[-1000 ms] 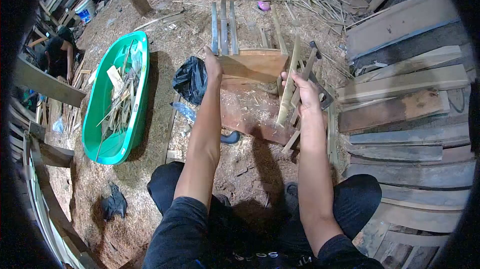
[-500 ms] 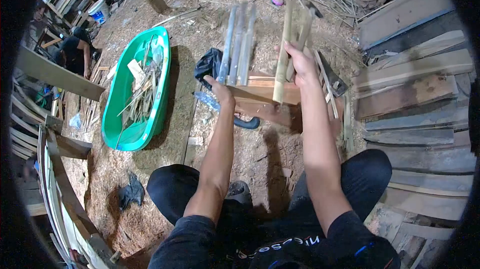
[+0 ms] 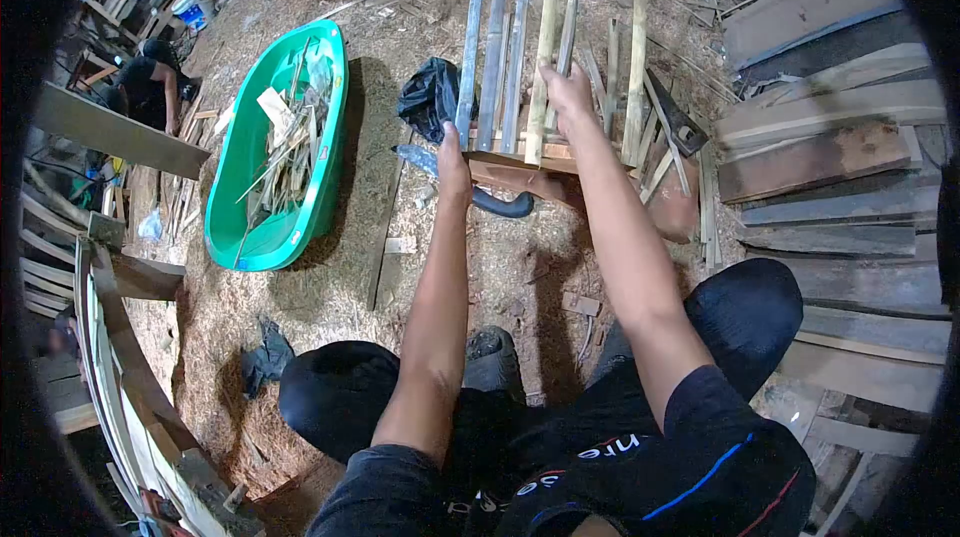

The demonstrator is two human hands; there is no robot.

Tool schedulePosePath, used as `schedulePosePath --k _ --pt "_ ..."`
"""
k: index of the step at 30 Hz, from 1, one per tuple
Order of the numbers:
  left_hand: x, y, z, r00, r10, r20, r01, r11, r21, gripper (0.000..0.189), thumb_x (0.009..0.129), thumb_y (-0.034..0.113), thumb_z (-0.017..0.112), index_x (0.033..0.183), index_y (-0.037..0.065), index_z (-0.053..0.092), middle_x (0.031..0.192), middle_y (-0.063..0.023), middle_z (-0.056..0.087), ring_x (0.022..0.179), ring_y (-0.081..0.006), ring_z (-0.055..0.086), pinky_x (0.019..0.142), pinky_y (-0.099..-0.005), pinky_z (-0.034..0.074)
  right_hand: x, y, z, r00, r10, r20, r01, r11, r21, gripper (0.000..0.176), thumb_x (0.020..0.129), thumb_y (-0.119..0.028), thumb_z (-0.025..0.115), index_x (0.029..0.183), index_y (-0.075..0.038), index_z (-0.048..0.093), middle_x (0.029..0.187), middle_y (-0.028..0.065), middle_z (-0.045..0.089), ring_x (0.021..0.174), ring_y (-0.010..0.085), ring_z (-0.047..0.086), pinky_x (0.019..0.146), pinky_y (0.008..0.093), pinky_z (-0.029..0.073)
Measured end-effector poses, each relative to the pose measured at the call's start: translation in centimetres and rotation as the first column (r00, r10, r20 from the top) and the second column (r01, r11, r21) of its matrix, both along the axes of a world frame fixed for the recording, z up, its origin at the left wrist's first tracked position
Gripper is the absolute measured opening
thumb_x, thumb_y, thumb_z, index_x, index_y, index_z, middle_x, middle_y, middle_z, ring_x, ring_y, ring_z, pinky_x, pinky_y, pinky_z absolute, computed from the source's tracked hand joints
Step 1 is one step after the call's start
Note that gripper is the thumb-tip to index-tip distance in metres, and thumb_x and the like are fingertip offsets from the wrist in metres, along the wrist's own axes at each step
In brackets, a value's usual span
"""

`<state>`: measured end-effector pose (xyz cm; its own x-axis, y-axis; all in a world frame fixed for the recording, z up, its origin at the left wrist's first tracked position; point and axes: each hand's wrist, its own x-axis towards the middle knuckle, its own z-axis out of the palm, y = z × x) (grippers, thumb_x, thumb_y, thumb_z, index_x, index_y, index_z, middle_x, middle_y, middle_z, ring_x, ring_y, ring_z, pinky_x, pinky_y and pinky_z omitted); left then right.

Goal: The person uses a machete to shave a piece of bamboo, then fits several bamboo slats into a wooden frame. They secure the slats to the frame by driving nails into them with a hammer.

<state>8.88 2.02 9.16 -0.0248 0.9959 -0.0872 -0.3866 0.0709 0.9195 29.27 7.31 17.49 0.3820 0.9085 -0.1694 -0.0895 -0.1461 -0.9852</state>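
Note:
Several narrow slats, three grey ones on the left and pale ones on the right, stretch away from me over a wooden crosspiece. My left hand is at the near left corner of this slatted piece, thumb against the outer grey slat, other fingers mostly hidden. My right hand is closed round the handle of a hammer, its head pointing away from me, and touches a pale slat. Reddish boards lie beneath the slats.
Left of the slats is a green tub of wood scraps. A black bag and a dark curved object lie near my left hand. A hand saw and boards are on the right. Another person crouches far left.
The slats now lie apart and in clearer view. My right hand has moved left and a little up with the hammer; my left hand has come against the left slat.

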Motion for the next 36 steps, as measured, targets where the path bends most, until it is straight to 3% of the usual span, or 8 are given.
schedulePosePath --k 5,9,14,16,20,25,28,36 --pt "0.2 -0.2 1.3 0.995 -0.029 -0.099 0.03 1.0 0.008 0.066 0.103 0.057 0.04 0.123 -0.002 0.063 0.121 -0.0132 0.062 0.113 -0.0213 0.056 0.101 -0.0336 0.04 0.8 1.6 -1.0 0.996 -0.075 -0.048 0.076 0.997 0.004 0.043 0.093 -0.025 0.067 0.126 0.0 0.056 0.111 0.0166 0.066 0.1 0.0256 0.065 0.089 0.0405 0.05" --pt "-0.8 0.5 2.6 0.99 -0.093 -0.106 0.088 0.995 -0.048 0.073 0.103 0.059 0.037 0.14 -0.003 0.047 0.134 -0.0137 0.054 0.119 -0.0219 0.052 0.107 -0.0356 0.036 0.9 2.6 -3.0 0.994 0.042 -0.101 -0.033 0.995 0.094 0.035 0.097 -0.02 0.064 0.126 -0.005 0.052 0.099 0.0114 0.068 0.085 0.02 0.067 0.07 0.0349 0.057" --pt "0.0 -0.8 8.4 0.797 0.463 -0.388 -0.307 0.863 0.401 0.04 0.097 0.024 0.063 0.126 -0.002 0.054 0.12 -0.0121 0.062 0.101 -0.0247 0.061 0.093 -0.0409 0.046 0.3 2.7 -3.5 0.993 -0.013 -0.118 0.03 0.989 0.142 0.028 0.096 -0.02 0.065 0.118 -0.006 0.056 0.095 0.01 0.068 0.078 0.0197 0.066 0.069 0.0353 0.055" --pt "0.7 -1.6 9.5 0.703 0.413 -0.578 -0.023 0.826 0.563 0.042 0.092 0.022 0.067 0.126 0.001 0.055 0.124 -0.0138 0.061 0.108 -0.0276 0.06 0.099 -0.0434 0.043 0.2 1.9 -2.0 0.979 0.017 -0.204 0.008 0.993 0.121 0.028 0.094 -0.023 0.068 0.114 -0.004 0.06 0.097 0.0096 0.068 0.087 0.0202 0.065 0.078 0.0359 0.051" --pt "3.5 -3.6 9.2 0.5 0.41 -0.763 0.353 0.709 0.611 0.049 0.084 0.021 0.072 0.129 0.007 0.058 0.132 -0.0138 0.058 0.123 -0.032 0.055 0.11 -0.0506 0.034 0.7 3.9 -3.3 0.989 0.019 -0.145 0.004 0.988 0.154 0.023 0.098 -0.017 0.061 0.118 -0.009 0.052 0.091 0.0102 0.069 0.072 0.02 0.067 0.063 0.0359 0.057" --pt "3.5 -3.2 6.7 0.521 0.348 -0.779 0.392 0.713 0.581 0.057 0.078 0.028 0.08 0.128 0.009 0.06 0.136 -0.0111 0.057 0.129 -0.0304 0.051 0.113 -0.0545 0.029 1.6 5.8 -5.3 0.996 -0.016 -0.091 0.031 0.985 0.17 0.024 0.098 -0.017 0.061 0.119 -0.009 0.05 0.092 0.0107 0.069 0.072 0.021 0.068 0.062 0.0371 0.057" --pt "3.9 -3.0 6.4 0.527 0.374 -0.763 0.353 0.721 0.597 0.054 0.077 0.027 0.082 0.124 0.009 0.063 0.133 -0.0095 0.059 0.128 -0.0293 0.053 0.112 -0.0539 0.031 1.3 5.1 -4.4 0.982 -0.058 -0.181 0.073 0.994 0.077 0.034 0.093 -0.025 0.068 0.119 -0.004 0.062 0.101 0.0101 0.068 0.091 0.0204 0.064 0.082 0.0367 0.05" --pt "3.8 -2.2 6.4 0.563 0.331 -0.758 0.371 0.717 0.589 0.031 0.08 0.016 0.079 0.11 0.012 0.073 0.131 -0.0075 0.063 0.127 -0.0279 0.054 0.113 -0.0507 0.03 1.4 5.3 -3.2 0.989 -0.045 -0.14 0.051 0.998 0.04 0.031 0.093 -0.018 0.067 0.119 -0.002 0.059 0.096 0.0105 0.07 0.087 0.0208 0.067 0.079 0.0363 0.053"
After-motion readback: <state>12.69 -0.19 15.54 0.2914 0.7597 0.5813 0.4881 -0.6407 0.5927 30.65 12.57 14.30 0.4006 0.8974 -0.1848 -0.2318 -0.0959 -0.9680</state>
